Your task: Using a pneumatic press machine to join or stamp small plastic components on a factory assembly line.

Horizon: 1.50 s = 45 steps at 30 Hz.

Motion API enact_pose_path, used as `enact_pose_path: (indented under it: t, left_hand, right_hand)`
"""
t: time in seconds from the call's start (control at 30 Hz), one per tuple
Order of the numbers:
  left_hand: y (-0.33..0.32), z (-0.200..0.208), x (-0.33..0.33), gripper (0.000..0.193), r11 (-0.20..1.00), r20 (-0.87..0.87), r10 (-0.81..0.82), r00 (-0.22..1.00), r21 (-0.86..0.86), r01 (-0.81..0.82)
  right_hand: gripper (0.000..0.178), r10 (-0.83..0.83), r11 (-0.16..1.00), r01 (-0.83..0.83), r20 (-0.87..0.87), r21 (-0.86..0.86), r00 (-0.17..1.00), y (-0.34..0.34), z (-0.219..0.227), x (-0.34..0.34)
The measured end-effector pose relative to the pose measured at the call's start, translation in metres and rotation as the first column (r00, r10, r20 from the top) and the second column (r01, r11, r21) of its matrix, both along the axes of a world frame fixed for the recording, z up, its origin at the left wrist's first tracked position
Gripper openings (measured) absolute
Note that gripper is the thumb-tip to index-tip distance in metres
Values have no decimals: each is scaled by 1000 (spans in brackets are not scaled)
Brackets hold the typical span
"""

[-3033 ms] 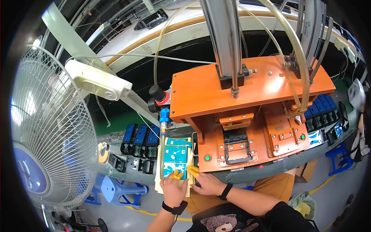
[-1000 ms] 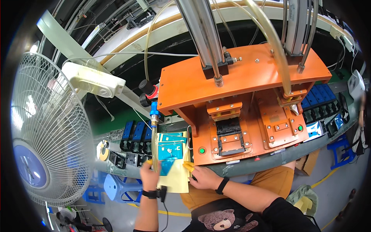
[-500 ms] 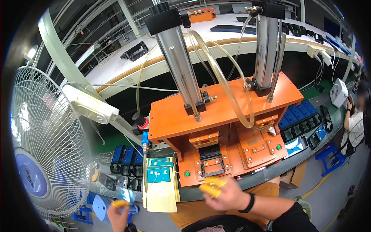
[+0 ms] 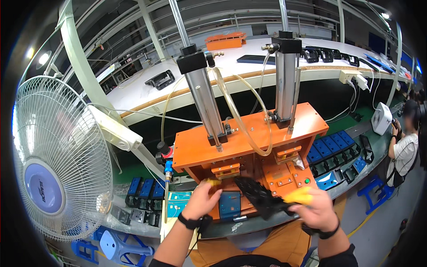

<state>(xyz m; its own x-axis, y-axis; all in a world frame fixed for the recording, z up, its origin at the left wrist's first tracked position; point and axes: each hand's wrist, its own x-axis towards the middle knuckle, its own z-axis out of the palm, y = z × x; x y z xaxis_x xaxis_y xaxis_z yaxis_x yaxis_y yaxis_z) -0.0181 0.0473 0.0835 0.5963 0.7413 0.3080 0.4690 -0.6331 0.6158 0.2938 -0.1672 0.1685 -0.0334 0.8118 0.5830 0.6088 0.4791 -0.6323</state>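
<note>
My right hand (image 4: pixel 318 211), with yellow finger covers, grips the near end of a black plastic frame (image 4: pixel 262 198). The frame is tilted and blurred in front of the orange press (image 4: pixel 249 129). My left hand (image 4: pixel 203 200) is at the press's left station, thumb and fingers apart, with a yellow cover on a fingertip. Beside its thumb a blue panel (image 4: pixel 230 204) lies on the left station. Nothing shows in the left hand, though its fingertips are blurred. Teal sheets (image 4: pixel 178 201) on yellow paper lie left of the press, partly behind my left forearm.
A large fan (image 4: pixel 49 164) stands at the left. Blue panels with black frames (image 4: pixel 144 189) stand left of the press, and another row (image 4: pixel 333 147) right of it. A blue stool (image 4: pixel 118 244) is below left. A person (image 4: pixel 404 138) stands at far right.
My left hand came from the far left, where it held a clear bluish film, to the press. The black frame left the left station and is in my right hand; a blue panel now lies there.
</note>
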Motion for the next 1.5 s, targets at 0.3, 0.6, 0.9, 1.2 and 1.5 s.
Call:
enact_pose_path:
  t: [0.3,0.6,0.9,1.2,1.5]
  left_hand:
    - [128,-72,53,44,946,-342,106,934,325,11]
    - [116,-63,60,44,921,-279,155,948,389,-36]
    - [98,-44,58,43,998,9,-29,1000,60,28]
    - [-33,-7,-42,42,951,53,-257,965,194,242]
    - [-46,-38,-290,22,891,40,166,985,-435,-133]
  right_hand:
    - [33,-171,961,267,-914,-73,369,-128,-113,36]
    - [39,-47,990,141,-957,-6,287,-132,-96,34]
    - [51,61,995,41,-885,90,461,-93,-17,-26]
    - [20,342,939,-136,-838,315,424,55,97,-168]
    - [24,285,950,-209,-916,231,283,308,173,-245]
